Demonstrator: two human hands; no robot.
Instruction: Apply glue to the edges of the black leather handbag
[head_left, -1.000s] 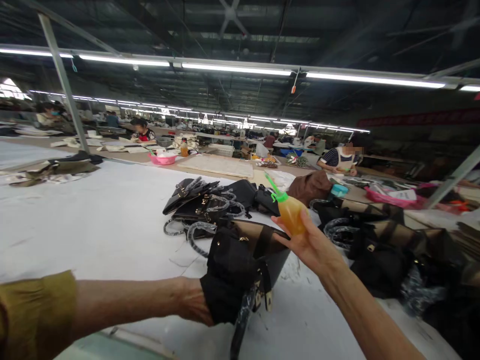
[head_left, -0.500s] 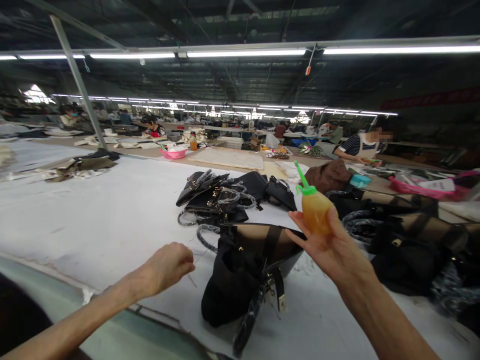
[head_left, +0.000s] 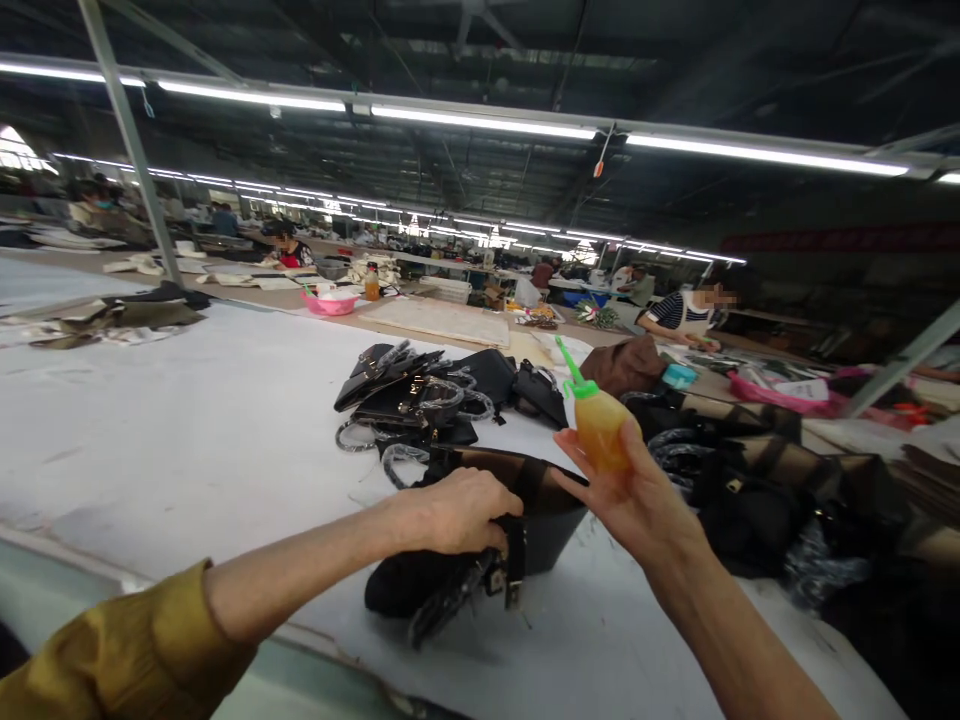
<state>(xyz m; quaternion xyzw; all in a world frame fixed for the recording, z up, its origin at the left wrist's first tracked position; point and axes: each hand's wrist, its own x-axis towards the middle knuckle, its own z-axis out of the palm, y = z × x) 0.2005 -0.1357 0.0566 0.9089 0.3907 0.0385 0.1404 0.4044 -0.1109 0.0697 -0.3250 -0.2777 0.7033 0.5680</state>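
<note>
Black-and-brown handbag (head_left: 540, 500), strap dangling

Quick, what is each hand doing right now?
Left hand: closed, gripping the top edge of the black handbag on the white table.
Right hand: closed around an orange squeeze bottle with a green nozzle, held above the table.

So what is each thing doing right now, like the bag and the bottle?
Left hand: closed on the black handbag.
Black handbag: lying tipped on the white table, mouth open.
Right hand: holding the squeeze bottle up.
Squeeze bottle: upright, orange liquid inside, green nozzle on.
Pile of black handbags: lying flat on the table.
White table: covered with bags.
</note>
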